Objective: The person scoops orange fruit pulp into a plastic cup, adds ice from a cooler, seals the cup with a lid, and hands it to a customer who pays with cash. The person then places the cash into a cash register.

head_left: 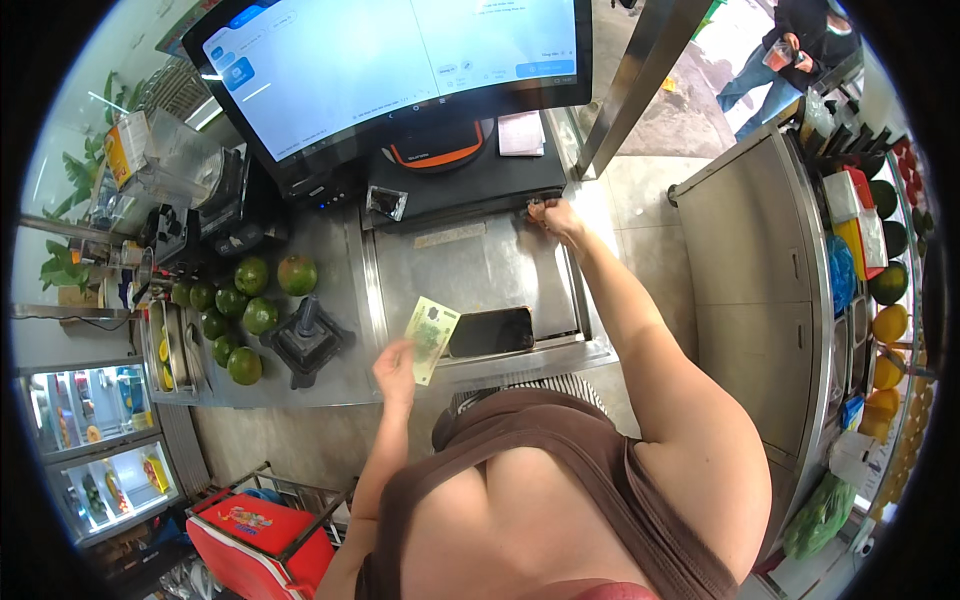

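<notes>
A yellow-green banknote is pinched between the fingers of my left hand, above the front edge of a stainless-steel counter. Next to the note lies a dark-screened smartphone. My right arm stretches forward, and my right hand is at the right front end of a black metal box like a cash drawer. Its fingers are curled there; what they grip, if anything, is hidden. On the box stand a touchscreen point-of-sale monitor, a stack of pink paper slips and a small dark packet.
Several green fruits lie left beside a black blender base or lid. A blender jug stands behind. A red cooler box is below left. Steel cabinets with fruit line the right. A person holding a cup stands outside.
</notes>
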The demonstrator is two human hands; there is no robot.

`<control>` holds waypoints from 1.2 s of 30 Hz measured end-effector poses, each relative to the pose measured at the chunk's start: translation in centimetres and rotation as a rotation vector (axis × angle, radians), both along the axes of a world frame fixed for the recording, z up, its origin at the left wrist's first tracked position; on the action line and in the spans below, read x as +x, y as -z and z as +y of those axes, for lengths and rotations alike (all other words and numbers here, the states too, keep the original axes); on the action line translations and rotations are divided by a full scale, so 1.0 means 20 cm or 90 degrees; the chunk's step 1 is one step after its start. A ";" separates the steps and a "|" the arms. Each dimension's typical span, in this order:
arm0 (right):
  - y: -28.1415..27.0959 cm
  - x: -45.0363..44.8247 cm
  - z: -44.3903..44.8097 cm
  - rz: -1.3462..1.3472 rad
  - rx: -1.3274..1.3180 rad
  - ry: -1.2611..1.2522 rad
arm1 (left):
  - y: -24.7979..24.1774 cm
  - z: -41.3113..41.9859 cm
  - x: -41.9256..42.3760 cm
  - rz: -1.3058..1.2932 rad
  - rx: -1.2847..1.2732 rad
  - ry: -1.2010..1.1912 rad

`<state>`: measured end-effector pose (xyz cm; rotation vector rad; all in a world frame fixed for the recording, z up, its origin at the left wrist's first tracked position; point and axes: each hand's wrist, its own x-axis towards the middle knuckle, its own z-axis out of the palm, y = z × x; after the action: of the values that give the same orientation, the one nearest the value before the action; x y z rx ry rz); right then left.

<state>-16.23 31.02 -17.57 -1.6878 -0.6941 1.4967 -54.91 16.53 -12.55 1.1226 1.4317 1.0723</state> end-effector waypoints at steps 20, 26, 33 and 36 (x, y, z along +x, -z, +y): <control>-0.54 -0.52 -0.78 -0.707 0.023 -0.297 | -0.06 0.38 -0.06 -0.094 0.059 -0.067; -0.63 -0.51 -0.70 -0.614 -0.104 -0.518 | 0.02 0.35 -0.16 -0.064 0.057 -0.143; -0.47 -1.05 -0.10 -0.024 0.022 -0.209 | -0.08 0.33 -0.15 -0.009 0.076 -0.163; -0.34 -1.11 0.01 0.151 -0.045 -0.218 | -0.14 0.30 -0.14 0.001 0.066 -0.175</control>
<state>-38.43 31.32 -10.73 -1.4605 -0.8379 1.9433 -57.74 22.45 -9.80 1.0174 1.5785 1.3506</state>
